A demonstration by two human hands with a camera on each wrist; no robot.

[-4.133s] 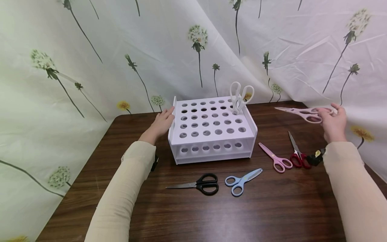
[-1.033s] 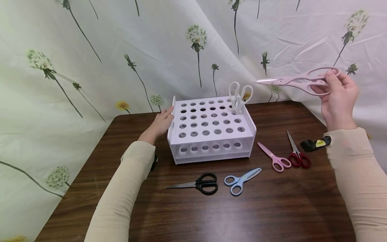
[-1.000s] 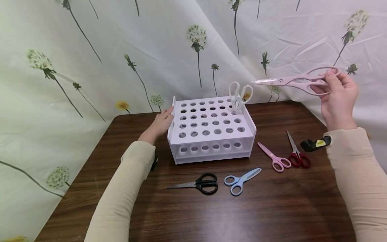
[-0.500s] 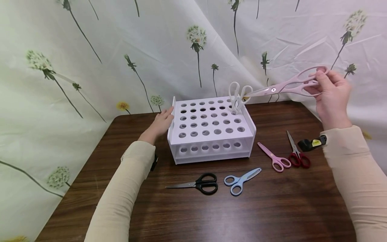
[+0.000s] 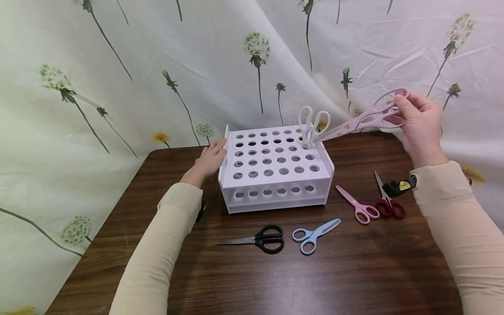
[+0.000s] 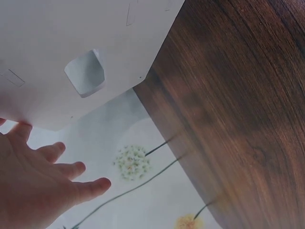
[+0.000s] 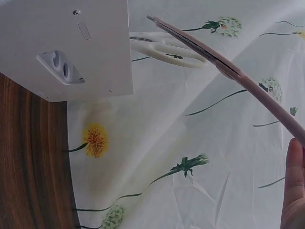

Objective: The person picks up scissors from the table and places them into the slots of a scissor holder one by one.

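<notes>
In the head view a white rack (image 5: 327, 164) with rows of round holes stands on the table. My left hand (image 5: 210, 158) rests its fingertips at the rack's left side panel, fingers spread and fairly straight in the left wrist view. My right hand (image 5: 424, 124) holds pale pink scissors (image 5: 347, 127) by the handle loops, above the table at the right. Their blades slant down leftward, and the tips overlap the white scissors (image 5: 309, 134) standing handles-up at the rack's back right corner. The right wrist view has the pink scissors (image 7: 233, 72) edge-on, tips near the white handles.
Black-handled scissors (image 5: 261, 240) and light blue scissors (image 5: 314, 236) lie in front of the rack. To its right lie small pink scissors (image 5: 356, 203) and red-handled scissors (image 5: 387, 203). A flower-print cloth (image 5: 220, 65) hangs behind the dark wood table (image 5: 236, 280).
My right hand has lifted the pale pink scissors, then moved left toward the rack, and the blades have tipped downward. My left hand has stayed at the rack's side.
</notes>
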